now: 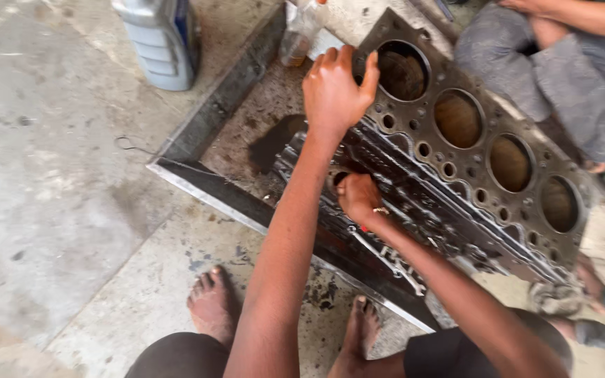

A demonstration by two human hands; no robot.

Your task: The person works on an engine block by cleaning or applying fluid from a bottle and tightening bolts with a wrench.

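Cylinder head [456,168] lay tilted in a dirty metal tray [197,133] on the concrete floor [50,175].
We kept our hands apart: the left hand [334,87] rested spread on the head's upper end, thumb hooked over the rim of the first round bore, while the right hand [358,198], wearing a ring, was closed against the greasy side face. A spanner [386,259] lay just below, and a grey jug [159,38] stood beside the tray.
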